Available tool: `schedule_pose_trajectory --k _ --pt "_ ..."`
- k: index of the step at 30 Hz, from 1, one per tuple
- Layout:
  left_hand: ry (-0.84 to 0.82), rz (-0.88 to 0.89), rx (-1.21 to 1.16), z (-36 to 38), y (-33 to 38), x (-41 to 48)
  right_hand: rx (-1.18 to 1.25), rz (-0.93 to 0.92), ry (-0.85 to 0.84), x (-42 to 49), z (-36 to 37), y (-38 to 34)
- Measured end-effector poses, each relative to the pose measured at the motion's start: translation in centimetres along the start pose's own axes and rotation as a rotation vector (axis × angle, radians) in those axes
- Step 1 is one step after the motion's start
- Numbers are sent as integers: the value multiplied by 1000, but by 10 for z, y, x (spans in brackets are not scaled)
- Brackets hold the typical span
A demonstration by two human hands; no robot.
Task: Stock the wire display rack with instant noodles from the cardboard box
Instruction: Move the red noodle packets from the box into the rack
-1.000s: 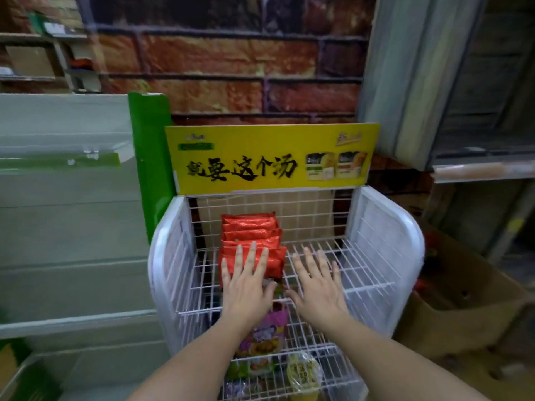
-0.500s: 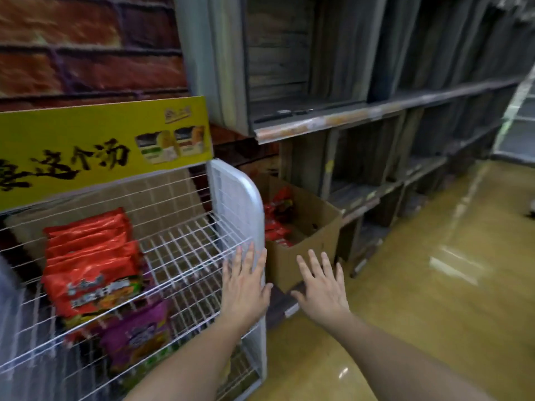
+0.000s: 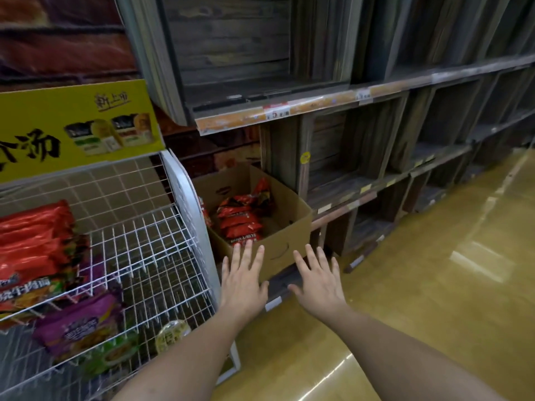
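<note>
A glossy yellow-brown floor point(image 3: 405, 299) is catching streaks of light and running off to the right along a wall of dark wooden shelving point(image 3: 362, 157), whose price strips are lining the shelf edges. A brick-patterned wall point(image 3: 58, 50) is showing behind at the left.

The white wire display rack point(image 3: 162, 244) is standing at the left under a yellow sign point(image 3: 72, 125). Red noodle packets point(image 3: 31, 238) are lying stacked on its upper wire shelf, taking up the left part, with bare wire showing to their right up to the rack's side panel. A purple packet point(image 3: 78, 322) is lying on the tier below.

The cardboard box point(image 3: 292, 227) is sitting low, just beside the rack's right side panel and against the shelving, its top open. More red noodle packets point(image 3: 240, 221) are lying piled inside it, toward its left.

The 2 hands are reaching out toward the box, palms down, fingers straight and spread, holding nothing. The left hand point(image 3: 241, 285) is hanging by the rack's right edge, its fingertips overlapping the box's near rim. The right hand point(image 3: 318, 285) is hovering just beside it, in front of the box's near corner, with the floor stretching to its right.
</note>
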State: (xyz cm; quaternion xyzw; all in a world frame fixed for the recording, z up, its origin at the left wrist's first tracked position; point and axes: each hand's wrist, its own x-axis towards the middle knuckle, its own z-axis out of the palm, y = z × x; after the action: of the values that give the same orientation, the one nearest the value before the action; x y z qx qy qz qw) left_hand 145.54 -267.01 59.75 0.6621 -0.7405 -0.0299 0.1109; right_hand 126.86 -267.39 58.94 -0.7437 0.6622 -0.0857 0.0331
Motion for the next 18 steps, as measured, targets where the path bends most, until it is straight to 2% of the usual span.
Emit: schedule_pose_trajectory --k 10,18 --pt "93 -106 -43 16 -20 136 25 -99 29 149 0 21" --pt "29 -296 -192 36 -45 238 51 -73 -101 277 9 20"
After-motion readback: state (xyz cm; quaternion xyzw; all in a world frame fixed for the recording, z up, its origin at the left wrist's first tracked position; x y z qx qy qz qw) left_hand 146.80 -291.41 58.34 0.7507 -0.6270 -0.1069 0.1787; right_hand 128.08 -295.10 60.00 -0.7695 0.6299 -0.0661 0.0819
